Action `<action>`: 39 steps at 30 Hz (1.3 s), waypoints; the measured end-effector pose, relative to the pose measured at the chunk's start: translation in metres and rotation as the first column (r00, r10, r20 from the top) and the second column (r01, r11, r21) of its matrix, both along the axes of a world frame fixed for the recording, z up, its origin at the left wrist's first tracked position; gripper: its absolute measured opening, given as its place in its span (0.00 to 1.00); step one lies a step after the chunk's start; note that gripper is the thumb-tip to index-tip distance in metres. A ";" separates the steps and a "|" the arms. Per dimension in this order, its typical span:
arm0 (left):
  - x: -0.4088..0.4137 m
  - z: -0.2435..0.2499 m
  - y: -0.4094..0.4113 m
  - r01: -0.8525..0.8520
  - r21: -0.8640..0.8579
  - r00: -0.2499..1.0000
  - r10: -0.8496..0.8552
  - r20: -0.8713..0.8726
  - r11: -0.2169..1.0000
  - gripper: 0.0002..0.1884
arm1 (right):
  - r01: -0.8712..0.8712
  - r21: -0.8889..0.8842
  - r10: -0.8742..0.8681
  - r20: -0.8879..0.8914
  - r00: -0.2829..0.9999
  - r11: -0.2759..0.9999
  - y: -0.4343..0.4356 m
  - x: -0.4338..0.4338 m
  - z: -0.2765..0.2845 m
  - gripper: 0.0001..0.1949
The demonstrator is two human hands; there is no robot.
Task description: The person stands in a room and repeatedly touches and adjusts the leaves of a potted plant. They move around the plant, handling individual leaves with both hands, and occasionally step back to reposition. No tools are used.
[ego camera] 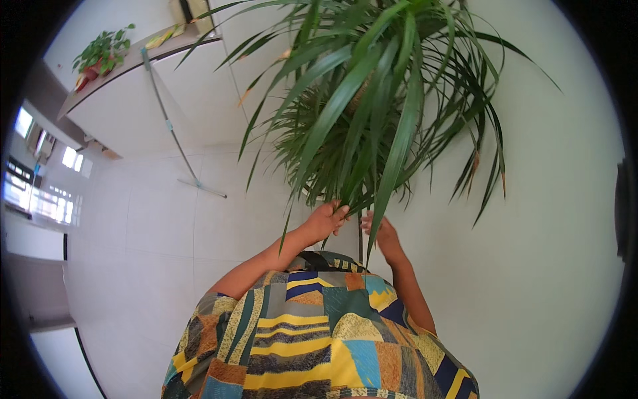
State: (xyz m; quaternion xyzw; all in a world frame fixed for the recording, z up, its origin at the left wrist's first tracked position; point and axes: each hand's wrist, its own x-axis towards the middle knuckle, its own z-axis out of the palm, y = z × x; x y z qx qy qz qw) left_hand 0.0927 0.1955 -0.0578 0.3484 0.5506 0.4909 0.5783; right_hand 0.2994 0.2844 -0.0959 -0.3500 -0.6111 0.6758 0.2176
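Note:
A tall potted plant with long, narrow green leaves (344, 104) spreads before me, some leaf tips dry and brown. My left hand (326, 219) is at the lower leaves, its thumb and fingers closed on a few of them. Just to its right, my right hand (380, 228) is raised with bent fingers, partly covered by a long hanging leaf. Whether it holds anything is hidden. Below the foliage, a bit of the pot's pale rim (314, 193) shows behind my left hand.
A pale wall (548, 199) stands close on the right. To the left, a long-handled floor squeegee or flat mop (172, 127) leans on a white counter (164, 104). A smaller leafy plant (102, 52) in a reddish pot sits on that counter. The floor (159, 219) has light tiles.

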 end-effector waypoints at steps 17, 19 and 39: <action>-0.018 0.013 -0.038 -0.099 0.077 0.978 0.111 -0.178 0.992 0.17 | -0.161 -0.365 -0.111 -0.621 0.776 0.917 0.049 -0.143 0.150 0.21; -0.018 0.014 -0.042 -0.122 0.161 0.962 0.157 -0.223 0.979 0.16 | -0.135 -0.313 -0.108 -0.651 0.751 0.940 0.047 -0.141 0.146 0.15; -0.074 0.059 0.016 -0.335 0.383 0.880 0.431 -0.201 0.861 0.45 | -0.217 -0.056 0.216 -0.039 0.976 0.974 -0.035 -0.044 0.021 0.13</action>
